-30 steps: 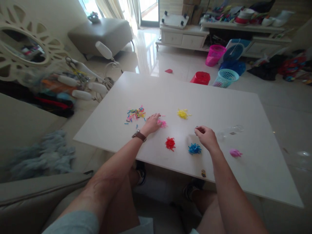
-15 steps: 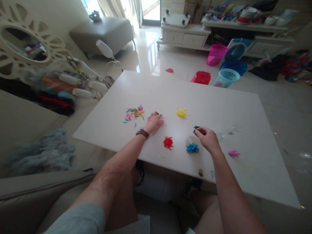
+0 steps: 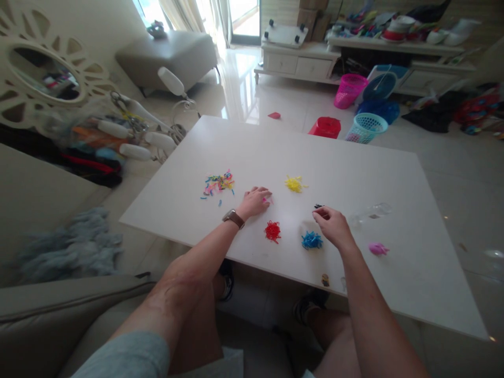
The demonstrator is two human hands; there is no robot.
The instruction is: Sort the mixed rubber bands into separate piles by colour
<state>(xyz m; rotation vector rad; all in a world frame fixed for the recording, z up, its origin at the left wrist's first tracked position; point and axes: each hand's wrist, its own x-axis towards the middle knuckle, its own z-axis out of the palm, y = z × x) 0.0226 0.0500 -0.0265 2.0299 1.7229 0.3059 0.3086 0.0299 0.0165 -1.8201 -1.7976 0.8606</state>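
Observation:
Palm down on the white table (image 3: 252, 152), my left hand (image 3: 255, 201) has its fingers apart over a small pile of pink pieces (image 3: 268, 200), partly covering it. My right hand (image 3: 331, 224) is closed in a pinch beside the black pieces (image 3: 319, 206); what its fingertips hold, if anything, is too small to make out. Below the hands lie a pile of red bands (image 3: 272, 231) and a pile of blue bands (image 3: 312, 240). Yellow bands (image 3: 294, 184) sit farther back, and mixed-colour bands (image 3: 220, 182) are scattered left of my left hand.
To the right are a clear plastic bottle (image 3: 378, 210) and a purple-pink item (image 3: 378, 249). A small yellow-brown figure (image 3: 325, 280) lies near the front edge. Beyond the table stand a red stool (image 3: 326, 127) and a light-blue basket (image 3: 368, 126).
My left hand has moved slightly right and spread farther over the pink pieces. My right hand has shifted a little left and down, its fingers still pinched.

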